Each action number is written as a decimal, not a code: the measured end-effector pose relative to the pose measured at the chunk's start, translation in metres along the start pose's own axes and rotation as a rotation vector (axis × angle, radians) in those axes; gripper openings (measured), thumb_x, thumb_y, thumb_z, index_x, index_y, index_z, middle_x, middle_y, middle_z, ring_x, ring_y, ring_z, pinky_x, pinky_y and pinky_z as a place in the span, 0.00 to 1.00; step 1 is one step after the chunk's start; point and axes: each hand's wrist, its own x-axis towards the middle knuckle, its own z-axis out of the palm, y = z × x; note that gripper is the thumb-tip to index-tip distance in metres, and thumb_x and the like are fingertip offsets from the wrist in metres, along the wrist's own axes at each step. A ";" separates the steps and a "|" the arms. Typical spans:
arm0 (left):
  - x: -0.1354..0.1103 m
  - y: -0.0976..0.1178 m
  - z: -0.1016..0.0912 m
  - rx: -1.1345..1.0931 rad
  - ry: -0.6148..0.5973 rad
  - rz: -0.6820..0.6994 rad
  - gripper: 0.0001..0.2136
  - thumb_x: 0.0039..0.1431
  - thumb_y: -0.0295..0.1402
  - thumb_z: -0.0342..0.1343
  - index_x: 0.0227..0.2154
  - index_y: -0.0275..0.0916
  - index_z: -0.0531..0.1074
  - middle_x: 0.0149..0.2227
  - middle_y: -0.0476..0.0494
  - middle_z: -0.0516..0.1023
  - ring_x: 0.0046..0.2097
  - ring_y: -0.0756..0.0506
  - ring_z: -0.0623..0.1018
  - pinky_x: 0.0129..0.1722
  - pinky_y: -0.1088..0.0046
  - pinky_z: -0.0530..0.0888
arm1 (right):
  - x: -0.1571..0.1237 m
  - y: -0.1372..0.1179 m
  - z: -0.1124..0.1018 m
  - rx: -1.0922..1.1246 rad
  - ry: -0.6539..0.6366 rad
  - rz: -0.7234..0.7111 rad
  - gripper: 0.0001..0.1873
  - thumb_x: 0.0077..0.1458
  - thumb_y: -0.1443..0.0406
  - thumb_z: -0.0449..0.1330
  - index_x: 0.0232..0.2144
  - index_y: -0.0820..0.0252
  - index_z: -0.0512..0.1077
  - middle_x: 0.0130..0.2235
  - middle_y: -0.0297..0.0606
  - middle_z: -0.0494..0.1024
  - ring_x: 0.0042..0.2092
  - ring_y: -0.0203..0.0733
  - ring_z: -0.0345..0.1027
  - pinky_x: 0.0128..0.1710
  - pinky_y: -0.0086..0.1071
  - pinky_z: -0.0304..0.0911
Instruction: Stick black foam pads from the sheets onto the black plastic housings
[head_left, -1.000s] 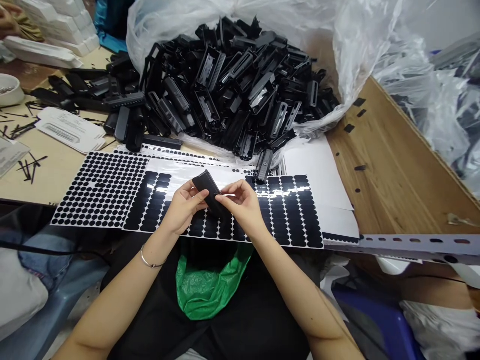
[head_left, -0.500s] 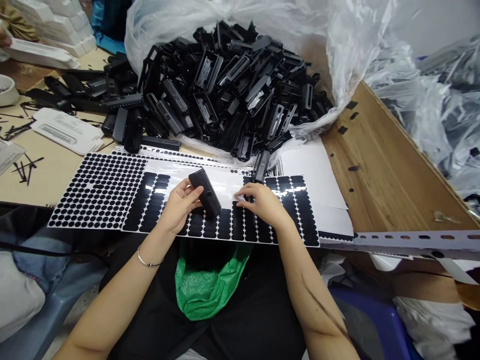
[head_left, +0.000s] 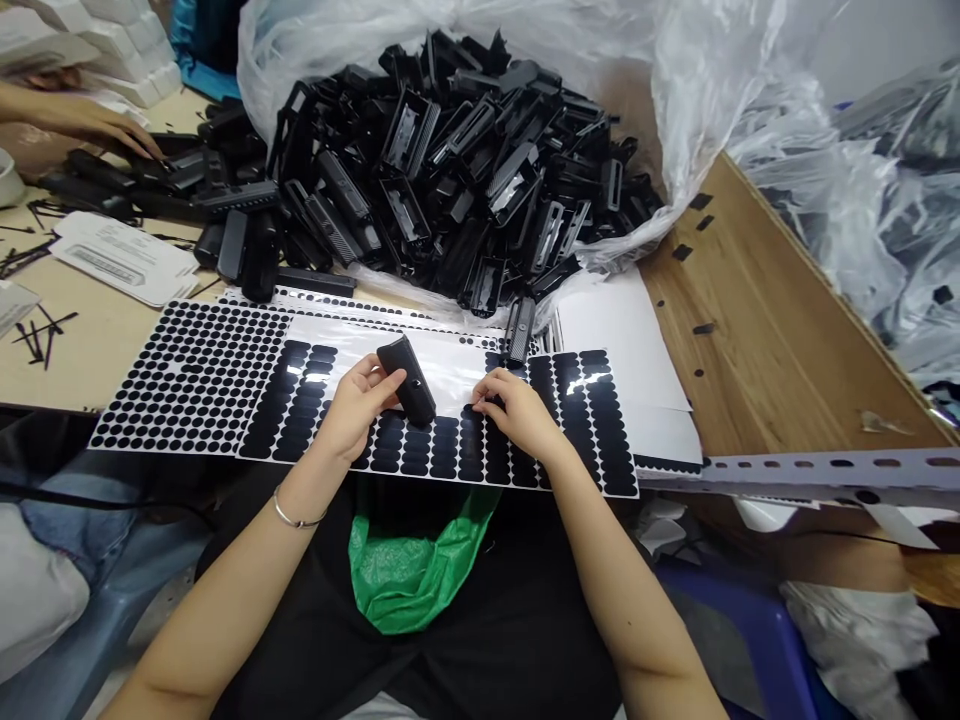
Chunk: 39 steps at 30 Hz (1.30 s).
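Observation:
My left hand [head_left: 355, 405] grips a black oblong plastic housing [head_left: 407, 380] between thumb and fingers, tilted above a sheet of stickers. My right hand [head_left: 513, 407] is a short way to its right, thumb and fingertips pinched together at the sheet of black oblong stickers [head_left: 386, 447]. A small dark piece seems to be at those fingertips, most likely a sticker, but it is too small to make out surely. A bare white strip of backing shows between the two hands. Just behind my right hand another black housing [head_left: 519, 332] lies on the sheets.
A large heap of black housings [head_left: 450, 180] in a clear plastic bag [head_left: 690, 100] fills the back. A sheet of round black stickers [head_left: 187, 380] lies left, near white cards [head_left: 120, 255]. A co-worker's hand [head_left: 112, 125] is at the far left. A green bag [head_left: 409, 590] hangs at my lap.
My right fingers have closed down at the sticker sheet, where a pale bit showed before. The left hand still holds the housing, turned slightly. A co-worker's hand has reached onto the black parts at left.

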 end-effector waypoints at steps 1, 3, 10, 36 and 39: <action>0.000 0.000 0.000 0.007 -0.006 -0.005 0.22 0.38 0.38 0.76 0.34 0.38 0.72 0.29 0.50 0.81 0.33 0.49 0.80 0.36 0.73 0.76 | -0.001 0.000 0.001 -0.022 0.009 -0.003 0.08 0.56 0.73 0.60 0.29 0.55 0.74 0.38 0.37 0.74 0.39 0.44 0.69 0.43 0.39 0.63; 0.000 -0.001 -0.001 0.022 -0.021 -0.013 0.22 0.38 0.38 0.76 0.34 0.38 0.73 0.30 0.50 0.81 0.33 0.49 0.81 0.36 0.74 0.75 | -0.003 -0.001 0.003 -0.057 0.024 -0.002 0.08 0.57 0.72 0.60 0.30 0.54 0.74 0.40 0.37 0.74 0.39 0.44 0.69 0.42 0.39 0.62; 0.001 -0.003 -0.003 0.028 -0.037 -0.027 0.22 0.39 0.39 0.76 0.35 0.38 0.74 0.31 0.50 0.82 0.33 0.50 0.81 0.36 0.76 0.76 | -0.004 0.002 0.004 0.039 0.063 0.030 0.06 0.57 0.70 0.58 0.31 0.53 0.71 0.39 0.36 0.72 0.41 0.45 0.70 0.45 0.40 0.62; -0.003 0.004 0.005 -0.027 -0.031 0.000 0.26 0.35 0.42 0.77 0.35 0.38 0.73 0.28 0.51 0.82 0.28 0.49 0.82 0.27 0.77 0.78 | 0.017 -0.060 0.010 0.751 -0.087 0.164 0.09 0.51 0.58 0.67 0.26 0.56 0.76 0.50 0.39 0.75 0.53 0.48 0.67 0.55 0.44 0.61; -0.001 0.005 0.001 -0.040 -0.002 0.026 0.26 0.34 0.43 0.77 0.34 0.37 0.73 0.28 0.51 0.83 0.27 0.50 0.81 0.26 0.78 0.77 | 0.018 -0.059 0.010 0.737 -0.151 0.168 0.08 0.51 0.59 0.66 0.26 0.57 0.75 0.48 0.40 0.75 0.50 0.47 0.67 0.52 0.42 0.64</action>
